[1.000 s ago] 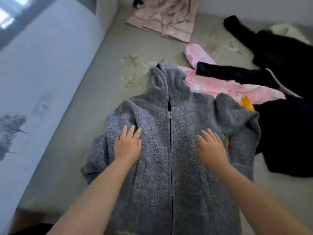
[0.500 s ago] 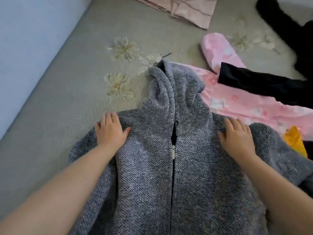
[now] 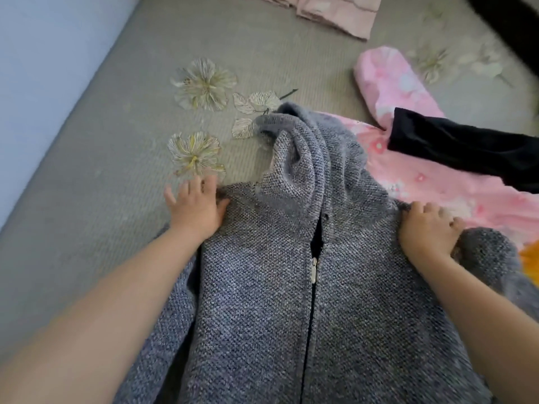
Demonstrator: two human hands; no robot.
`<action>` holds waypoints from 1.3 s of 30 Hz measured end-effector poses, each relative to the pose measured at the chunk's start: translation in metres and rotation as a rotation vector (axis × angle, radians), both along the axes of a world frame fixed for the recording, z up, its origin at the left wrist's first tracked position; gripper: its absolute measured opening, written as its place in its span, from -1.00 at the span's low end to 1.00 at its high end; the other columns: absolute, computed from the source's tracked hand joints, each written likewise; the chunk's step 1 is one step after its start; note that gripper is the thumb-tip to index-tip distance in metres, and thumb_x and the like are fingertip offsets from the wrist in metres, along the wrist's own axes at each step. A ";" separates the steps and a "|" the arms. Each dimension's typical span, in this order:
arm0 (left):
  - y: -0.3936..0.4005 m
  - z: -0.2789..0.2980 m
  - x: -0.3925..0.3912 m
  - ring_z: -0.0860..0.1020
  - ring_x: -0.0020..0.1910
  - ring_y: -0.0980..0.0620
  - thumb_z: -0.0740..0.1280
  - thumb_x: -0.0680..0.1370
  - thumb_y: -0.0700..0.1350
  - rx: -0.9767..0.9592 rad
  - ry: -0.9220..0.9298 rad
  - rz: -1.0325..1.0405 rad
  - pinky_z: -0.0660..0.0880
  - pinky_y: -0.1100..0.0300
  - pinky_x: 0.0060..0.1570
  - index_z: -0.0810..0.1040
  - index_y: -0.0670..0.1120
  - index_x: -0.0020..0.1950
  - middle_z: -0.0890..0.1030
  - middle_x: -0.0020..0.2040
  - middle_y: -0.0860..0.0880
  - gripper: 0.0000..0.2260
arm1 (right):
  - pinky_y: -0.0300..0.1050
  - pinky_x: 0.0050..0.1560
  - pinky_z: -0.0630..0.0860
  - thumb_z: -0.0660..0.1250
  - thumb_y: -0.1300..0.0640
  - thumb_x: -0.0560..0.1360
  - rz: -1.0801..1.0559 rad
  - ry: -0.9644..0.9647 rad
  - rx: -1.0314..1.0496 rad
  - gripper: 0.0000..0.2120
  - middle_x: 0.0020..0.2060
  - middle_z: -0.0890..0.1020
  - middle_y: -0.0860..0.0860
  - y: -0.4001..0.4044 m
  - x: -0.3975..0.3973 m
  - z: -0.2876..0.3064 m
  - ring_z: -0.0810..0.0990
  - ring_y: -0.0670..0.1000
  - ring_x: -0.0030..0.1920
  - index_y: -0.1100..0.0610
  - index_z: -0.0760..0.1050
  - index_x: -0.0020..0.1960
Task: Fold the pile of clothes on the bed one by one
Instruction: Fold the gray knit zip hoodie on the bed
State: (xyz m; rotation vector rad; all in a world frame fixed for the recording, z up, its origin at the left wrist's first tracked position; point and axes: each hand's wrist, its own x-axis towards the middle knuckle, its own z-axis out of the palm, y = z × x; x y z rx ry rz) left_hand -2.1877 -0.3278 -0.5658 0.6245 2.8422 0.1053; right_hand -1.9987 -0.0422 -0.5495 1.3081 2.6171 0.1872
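Right now, from your head camera, the hoodie (image 3: 262, 287) lies front-up on the bed (image 3: 102, 199), its zip (image 3: 314, 268) closed except for a short gap at the neck, and its hood (image 3: 306, 153) bunched up at the far end. Your left hand (image 3: 194, 207) rests on the hoodie's left shoulder at the edge of the fabric, fingers spread and fairly straight, the fingertips reaching onto the bed cover just beside a printed flower (image 3: 194, 154). Your right hand (image 3: 427, 228) sits on the right shoulder with its fingers curled down into the knit; you appear to be gripping the fabric there, though the fingertips are hidden. Both forearms stretch across the hoodie's body. The hoodie's right side overlaps a pink garment (image 3: 408, 176), and a black garment (image 3: 466, 150) lies across that pink one, well clear of your right hand. An orange item (image 3: 529, 258) peeks out at the right edge beside the grey sleeve. A pale pink cloth (image 3: 335, 13) lies at the far side of the bed, apart from the hoodie.
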 end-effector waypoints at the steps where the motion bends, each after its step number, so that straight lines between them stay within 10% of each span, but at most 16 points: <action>1: -0.004 -0.007 0.002 0.24 0.34 -0.14 0.11 0.56 0.13 -0.046 -0.059 -0.029 -0.03 -0.29 0.33 0.19 -0.06 0.41 0.29 0.35 -0.15 -0.52 | 0.20 0.33 0.08 0.03 0.20 0.57 -0.006 0.002 -0.016 -0.68 0.23 0.42 0.25 -0.007 -0.002 -0.003 0.32 0.22 0.28 0.26 0.34 0.27; 5: -0.044 -0.012 0.010 0.14 0.42 -0.15 0.07 0.56 0.17 -0.028 -0.102 -0.036 0.00 -0.28 0.34 0.04 -0.03 0.49 0.11 0.47 -0.11 -0.44 | 0.29 0.38 -0.18 0.05 0.17 0.56 0.098 0.230 -0.076 -0.56 0.42 0.22 0.20 -0.049 0.001 -0.004 0.09 0.17 0.45 0.25 0.19 0.41; 11: -0.091 0.002 0.035 0.37 0.27 -0.23 0.19 0.54 0.12 0.077 -0.264 0.153 0.32 -0.05 0.22 0.17 -0.22 0.41 0.37 0.31 -0.26 -0.42 | 0.20 0.41 -0.19 0.13 0.06 0.57 0.335 0.237 -0.268 -0.51 0.46 0.15 0.19 -0.132 -0.005 -0.001 0.02 0.16 0.48 0.22 0.19 0.44; 20: -0.189 0.014 0.109 0.45 0.20 -0.21 0.21 0.50 0.16 0.184 -0.350 0.467 0.39 -0.04 0.17 0.36 -0.22 0.29 0.48 0.24 -0.24 -0.46 | 0.39 0.20 0.12 0.05 -0.03 0.51 0.919 0.219 -0.382 -0.53 0.27 0.47 0.21 -0.256 0.004 0.005 0.41 0.30 0.28 0.19 0.47 0.26; 26: -0.276 0.019 0.158 0.49 0.16 -0.16 0.38 0.42 0.12 0.074 -0.434 0.338 0.41 0.04 0.12 0.41 -0.19 0.26 0.52 0.20 -0.17 -0.46 | 0.18 0.39 -0.31 -0.04 -0.14 0.58 0.816 -0.030 -0.497 -0.44 0.50 -0.11 0.05 -0.307 0.024 -0.038 -0.18 0.10 0.49 -0.02 -0.15 0.49; 33: -0.316 0.050 0.137 0.50 -0.18 -0.26 0.23 0.56 -0.19 0.323 0.119 0.640 0.18 0.09 -0.28 0.48 -0.31 0.01 0.53 -0.17 -0.32 -0.82 | 0.15 0.41 -0.24 -0.05 -0.17 0.56 0.759 -0.068 -0.488 -0.43 0.50 -0.15 0.02 -0.310 0.023 -0.035 -0.17 0.05 0.49 -0.18 -0.42 0.32; 39: -0.336 0.084 0.069 0.37 0.22 -0.25 0.29 0.51 -0.13 0.305 0.306 0.590 0.25 0.00 0.17 0.33 -0.24 0.33 0.43 0.23 -0.29 -0.58 | 0.26 0.40 -0.08 -0.06 -0.13 0.58 0.686 -0.288 -0.326 -0.43 0.51 -0.08 0.00 -0.318 0.016 -0.016 -0.14 0.07 0.49 -0.05 -0.20 0.50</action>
